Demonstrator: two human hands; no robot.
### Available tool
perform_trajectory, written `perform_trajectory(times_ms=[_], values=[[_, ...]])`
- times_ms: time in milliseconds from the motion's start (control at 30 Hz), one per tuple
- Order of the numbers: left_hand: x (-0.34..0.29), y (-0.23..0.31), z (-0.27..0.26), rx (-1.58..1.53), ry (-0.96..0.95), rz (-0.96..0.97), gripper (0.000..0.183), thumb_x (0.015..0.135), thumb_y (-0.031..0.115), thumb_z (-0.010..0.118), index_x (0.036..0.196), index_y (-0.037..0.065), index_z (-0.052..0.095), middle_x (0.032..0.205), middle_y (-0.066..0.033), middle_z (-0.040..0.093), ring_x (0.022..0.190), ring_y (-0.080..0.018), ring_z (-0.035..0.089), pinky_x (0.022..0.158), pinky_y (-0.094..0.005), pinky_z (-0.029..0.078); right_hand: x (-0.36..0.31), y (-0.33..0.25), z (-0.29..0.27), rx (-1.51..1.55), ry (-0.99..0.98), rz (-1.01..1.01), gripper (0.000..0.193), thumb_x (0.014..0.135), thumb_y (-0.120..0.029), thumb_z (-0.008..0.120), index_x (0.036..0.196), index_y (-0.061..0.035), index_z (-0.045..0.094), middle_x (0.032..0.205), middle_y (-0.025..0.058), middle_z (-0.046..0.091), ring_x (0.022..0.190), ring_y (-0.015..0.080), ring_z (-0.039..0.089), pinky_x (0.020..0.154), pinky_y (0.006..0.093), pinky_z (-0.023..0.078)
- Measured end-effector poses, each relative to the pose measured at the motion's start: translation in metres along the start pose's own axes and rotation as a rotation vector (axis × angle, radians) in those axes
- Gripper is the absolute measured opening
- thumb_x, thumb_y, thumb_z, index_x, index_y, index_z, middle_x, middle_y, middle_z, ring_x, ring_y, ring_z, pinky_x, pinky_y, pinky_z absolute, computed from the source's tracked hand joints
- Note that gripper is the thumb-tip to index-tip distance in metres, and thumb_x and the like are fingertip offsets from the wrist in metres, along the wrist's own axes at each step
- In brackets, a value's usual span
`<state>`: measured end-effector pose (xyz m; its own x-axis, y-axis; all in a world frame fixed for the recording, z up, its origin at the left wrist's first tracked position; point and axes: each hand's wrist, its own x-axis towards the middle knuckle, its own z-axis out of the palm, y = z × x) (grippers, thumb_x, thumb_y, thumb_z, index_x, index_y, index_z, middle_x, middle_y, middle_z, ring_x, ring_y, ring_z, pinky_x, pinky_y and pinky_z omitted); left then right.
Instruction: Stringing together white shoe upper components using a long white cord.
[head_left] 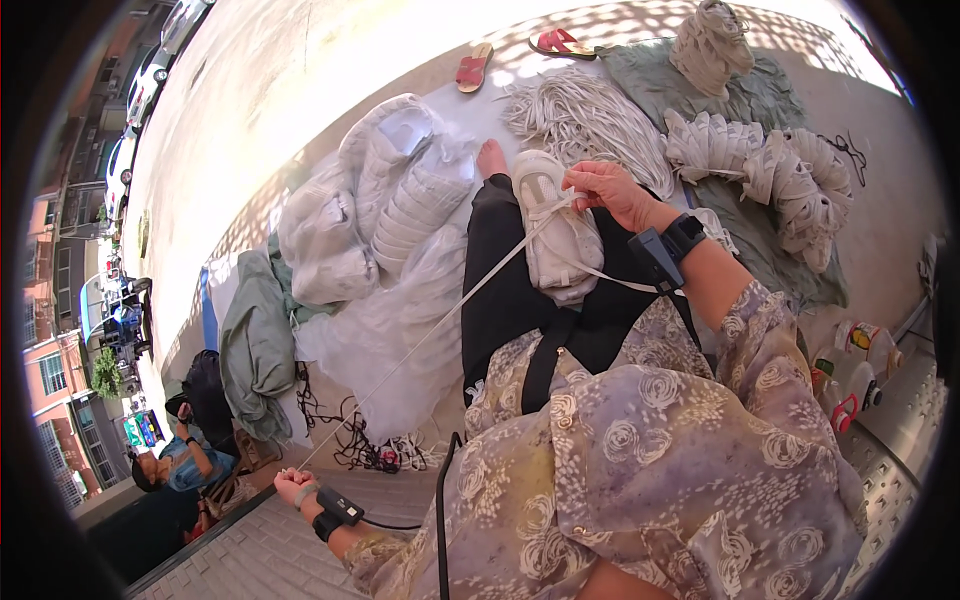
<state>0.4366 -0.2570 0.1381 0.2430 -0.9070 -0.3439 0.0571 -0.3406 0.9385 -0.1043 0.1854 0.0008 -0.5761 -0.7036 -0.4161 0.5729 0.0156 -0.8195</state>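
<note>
"Right grip, quick, what state?"

"Clamped. Thumb and fingers pinch a pale lace right over the shoe."

"Where's that shoe, exactly?"

"On my lap, between my black-trousered thighs, just left of the right grip and running back toward my body. A second strand slants off it, passing below my right wrist and its dark wrist device."

"Left grip?"

"Way out to my left, well apart from the right one. Fingers curled closed on the lace, which runs in a straight line from there up to the shoe."

"Stuff round the right grip?"

"Just past it, a heap of loose laces. Off to its right, curved rows of pale shoes packed close, on a grey-green sheet. Well to its left, white bundles in thin clear plastic. Far beyond it, a red slipper and its mate."

"And the left?"

"Just beyond it, tangled dark cords; farther on, a crumpled green cloth. Left of it, well apart, a person in blue."
</note>
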Motion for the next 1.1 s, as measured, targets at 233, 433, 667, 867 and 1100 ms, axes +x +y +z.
perform_trajectory(times_ms=[233, 433, 667, 867, 1100], values=[[0.004, 0.006, -0.056, 0.166, 0.436, 0.008, 0.027, 0.081, 0.016, 0.04, 0.056, 0.011, 0.031, 0.047, -0.0023, 0.036, 0.038, -0.0146, 0.032, 0.037, -0.0297, 0.026, 0.018, 0.023, 0.004, -0.293, 0.03, -0.122, 0.017, 0.086, -0.019, 0.057, 0.093, -0.0041, 0.057, 0.077, -0.0012, 0.058, 0.07, 0.0064, 0.055, 0.066, 0.0203, 0.042], [-0.041, -0.005, -0.049, 0.018, 0.553, 0.112, 0.016, 0.077, 0.009, 0.045, 0.063, 0.006, 0.04, 0.053, -0.0055, 0.042, 0.037, -0.0156, 0.032, 0.036, -0.0337, 0.024, 0.025, 0.036, 0.013, -0.545, 0.191, -0.255, 0.023, 0.078, -0.009, 0.057, 0.1, -0.0029, 0.054, 0.065, -0.0042, 0.048, 0.061, 0.0045, 0.045, 0.058, 0.0204, 0.039], [-0.044, -0.023, 0.012, 0.01, 0.439, 0.241, 0.023, 0.081, 0.017, 0.047, 0.063, 0.004, 0.043, 0.051, -0.0039, 0.042, 0.037, -0.0133, 0.035, 0.034, -0.0306, 0.028, 0.025, 0.044, -0.009, -0.518, 0.091, -0.252, 0.028, 0.083, -0.005, 0.054, 0.11, -0.0017, 0.05, 0.076, -0.0053, 0.045, 0.066, 0.003, 0.041, 0.06, 0.0168, 0.034], [-0.036, -0.034, 0.044, 0.03, 0.322, 0.262, 0.033, 0.087, 0.03, 0.05, 0.069, 0.002, 0.05, 0.057, -0.0063, 0.05, 0.04, -0.0137, 0.046, 0.036, -0.0261, 0.04, 0.027, 0.047, -0.012, -0.538, 0.057, -0.252, 0.041, 0.079, -0.004, 0.058, 0.118, 0.0002, 0.046, 0.091, 0.0007, 0.052, 0.076, 0.0069, 0.047, 0.068, 0.0207, 0.04], [-0.036, -0.049, 0.052, -0.08, 0.129, 0.196, 0.009, 0.081, 0.006, 0.051, 0.088, 0.001, 0.049, 0.069, -0.0096, 0.057, 0.051, -0.0163, 0.057, 0.044, -0.029, 0.05, 0.021, 0.061, -0.017, -0.609, 0.169, -0.381, 0.055, 0.075, -0.003, 0.06, 0.126, -0.0002, 0.039, 0.098, 0.0058, 0.052, 0.079, 0.0116, 0.05, 0.071, 0.0249, 0.044]])
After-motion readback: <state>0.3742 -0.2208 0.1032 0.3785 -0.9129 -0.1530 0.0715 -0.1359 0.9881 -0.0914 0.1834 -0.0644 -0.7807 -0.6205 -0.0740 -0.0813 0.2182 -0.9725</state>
